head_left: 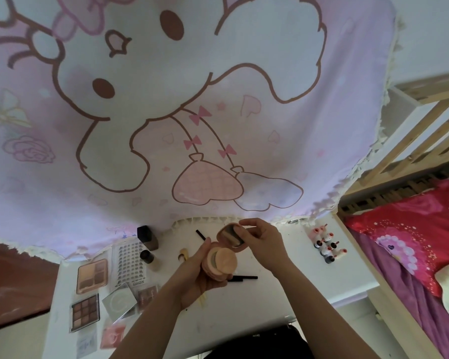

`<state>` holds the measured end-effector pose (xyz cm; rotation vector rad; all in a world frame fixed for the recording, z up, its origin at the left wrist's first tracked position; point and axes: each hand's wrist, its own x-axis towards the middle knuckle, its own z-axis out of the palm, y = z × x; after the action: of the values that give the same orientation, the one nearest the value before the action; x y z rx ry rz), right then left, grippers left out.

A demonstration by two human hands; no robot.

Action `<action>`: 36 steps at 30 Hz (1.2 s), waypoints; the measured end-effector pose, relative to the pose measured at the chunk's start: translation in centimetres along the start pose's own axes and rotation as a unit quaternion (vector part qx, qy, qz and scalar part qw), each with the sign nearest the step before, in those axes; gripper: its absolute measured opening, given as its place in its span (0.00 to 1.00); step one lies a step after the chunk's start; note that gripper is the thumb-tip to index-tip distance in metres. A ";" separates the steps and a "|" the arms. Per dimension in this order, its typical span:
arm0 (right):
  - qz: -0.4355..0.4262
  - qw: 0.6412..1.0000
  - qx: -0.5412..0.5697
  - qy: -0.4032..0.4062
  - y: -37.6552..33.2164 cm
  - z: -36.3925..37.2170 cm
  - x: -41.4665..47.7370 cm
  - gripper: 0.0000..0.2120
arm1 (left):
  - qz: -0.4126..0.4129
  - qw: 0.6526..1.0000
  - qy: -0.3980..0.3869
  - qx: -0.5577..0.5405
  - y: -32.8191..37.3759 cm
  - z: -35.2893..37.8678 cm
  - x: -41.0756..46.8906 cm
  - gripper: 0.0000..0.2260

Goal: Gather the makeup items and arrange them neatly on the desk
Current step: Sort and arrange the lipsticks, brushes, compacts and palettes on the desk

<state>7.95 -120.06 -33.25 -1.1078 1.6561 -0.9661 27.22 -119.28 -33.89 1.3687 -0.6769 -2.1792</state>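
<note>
A peach-coloured cushion compact [222,263] is held open above the middle of a white desk [278,288], its round puff [226,260] resting on the base and its hinged mirror lid [231,235] tilted up and away from the person. The left hand [200,278] is wrapped around the base from below and the left side, fingers closed on it. The right hand [262,242] pinches the top edge of the lid between thumb and fingers.

On the desk under the compact lies a thin black pencil [244,278], partly hidden by the left hand. A second black stick [200,235] lies beyond the compact, and a small yellow tube [183,254] sits just to its left. Farther left stand a dark square-capped bottle [147,238] and a smaller dark-capped bottle [148,259]. A sheet of lash clusters [127,263] lies beside a peach eyeshadow palette [92,275], with a nine-pan brown palette [84,313] nearer the desk's front edge and a square silver-edged mirror case [119,301] just to its right.

On the right side of the desk, well apart from the hands, a cluster of small bottles with pink and white caps [327,244] stands together. A pink cartoon-rabbit cloth [166,112] hangs behind the desk. A wooden bed frame [412,130] with red bedding [412,229] borders the right.
</note>
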 end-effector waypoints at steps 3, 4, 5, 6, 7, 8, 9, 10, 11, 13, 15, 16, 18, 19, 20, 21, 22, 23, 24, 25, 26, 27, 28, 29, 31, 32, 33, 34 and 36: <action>0.041 0.998 0.036 0.002 0.6 -0.1 -0.5 0.13 | -0.009 1.000 0.007 -0.007 -0.4 0.2 0.1 0.25; 0.062 0.996 0.061 -0.006 0.8 -0.2 -0.8 0.15 | -0.008 1.000 0.011 -0.022 -0.6 0.2 0.2 0.24; 0.081 0.994 0.077 -0.013 1.1 -0.2 -1.0 0.16 | -0.008 0.999 0.013 -0.041 -0.8 0.1 0.3 0.24; 0.093 0.992 0.082 -0.015 1.4 -0.3 -1.4 0.17 | -0.007 0.998 0.013 -0.058 -1.0 0.1 0.4 0.23; 0.096 0.993 0.070 -0.010 1.7 -0.4 -1.7 0.16 | -0.007 0.997 0.009 -0.074 -1.2 0.1 0.5 0.24; 0.091 0.995 0.047 0.004 2.0 -0.5 -2.2 0.14 | -0.008 0.996 0.008 -0.084 -1.4 0.1 0.6 0.24; 0.078 0.997 0.014 0.022 2.2 -0.5 -2.6 0.12 | -0.009 0.996 0.008 -0.091 -1.6 0.0 0.8 0.24; 0.063 0.997 -0.017 0.035 2.3 -0.5 -3.1 0.11 | -0.011 0.996 0.009 -0.093 -1.8 0.0 0.9 0.25; 0.052 0.997 -0.041 0.037 2.3 -0.4 -3.6 0.11 | -0.013 0.996 0.009 -0.091 -1.9 0.1 1.0 0.25; 0.062 0.996 -0.063 0.015 2.2 -0.2 -4.5 0.14 | -0.018 0.997 0.003 -0.081 -2.2 0.2 1.0 0.24; 0.080 0.994 -0.076 -0.007 2.3 0.1 -5.1 0.18 | -0.023 0.996 -0.009 -0.080 -2.6 0.4 0.9 0.24; 0.081 0.993 -0.082 -0.011 2.4 0.2 -5.3 0.18 | -0.024 0.997 -0.011 -0.078 -2.8 0.5 0.7 0.24; 0.064 0.995 -0.076 -0.004 2.5 0.3 -5.8 0.15 | -0.025 0.997 -0.014 -0.068 -3.1 0.4 0.5 0.23; 0.044 0.997 -0.065 0.009 2.5 0.4 -5.9 0.14 | -0.026 0.997 -0.015 -0.064 -3.2 0.4 0.4 0.24; 0.017 0.998 -0.056 0.025 2.3 0.5 -6.0 0.12 | -0.029 0.997 -0.014 -0.063 -3.4 0.4 0.3 0.24; -0.014 0.998 -0.056 0.041 2.1 0.5 -6.0 0.10 | -0.033 0.997 -0.011 -0.064 -3.5 0.4 0.1 0.24; -0.042 0.995 -0.066 0.054 2.0 0.6 -5.9 0.09 | -0.035 0.997 -0.007 -0.064 -3.6 0.3 0.0 0.25; -0.064 0.992 -0.084 0.066 1.9 0.7 -5.8 0.08 | -0.036 0.997 -0.006 -0.064 -3.7 0.3 -0.2 0.26; -0.083 0.988 -0.109 0.076 1.9 0.7 -5.6 0.08 | -0.037 0.997 -0.008 -0.065 -3.8 0.2 -0.3 0.26; -0.101 0.981 -0.140 0.084 2.0 0.8 -5.4 0.08 | -0.039 0.997 -0.012 -0.068 -3.9 0.2 -0.5 0.27; -0.119 0.973 -0.176 0.090 2.3 0.9 -5.2 0.08 | -0.041 0.997 -0.015 -0.070 -4.0 0.2 -0.7 0.27; -0.130 0.965 -0.209 0.093 2.6 1.1 -5.1 0.08 | -0.043 0.996 -0.019 -0.072 -4.1 0.1 -0.8 0.27; -0.133 0.959 -0.231 0.097 2.8 1.2 -4.9 0.08 | -0.044 0.996 -0.022 -0.072 -4.1 0.1 -1.0 0.27; -0.127 0.957 -0.240 0.102 3.0 1.4 -4.8 0.07 | -0.046 0.996 -0.022 -0.071 -4.1 0.1 -1.1 0.27; -0.107 0.957 -0.241 0.121 3.2 1.7 -4.9 0.07 | -0.049 0.996 -0.024 -0.068 -4.1 0.1 -1.2 0.26; -0.092 0.958 -0.239 0.130 3.2 1.8 -5.0 0.07 | -0.052 0.996 -0.025 -0.068 -4.2 0.2 -1.3 0.26; -0.074 0.959 -0.237 0.136 3.2 1.8 -5.2 0.09 | -0.055 0.996 -0.024 -0.068 -4.2 0.2 -1.3 0.26; -0.054 0.961 -0.233 0.135 3.3 1.8 -5.3 0.12 | -0.057 0.996 -0.023 -0.068 -4.3 0.3 -1.3 0.26; -0.010 0.972 -0.201 0.125 3.7 1.6 -5.6 0.18 | -0.064 0.996 -0.017 -0.066 -4.4 0.5 -1.1 0.25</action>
<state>9.64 -113.89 -35.78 -1.3088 2.1148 -0.8276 26.65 -115.15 -35.70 1.3418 -0.4607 -2.3075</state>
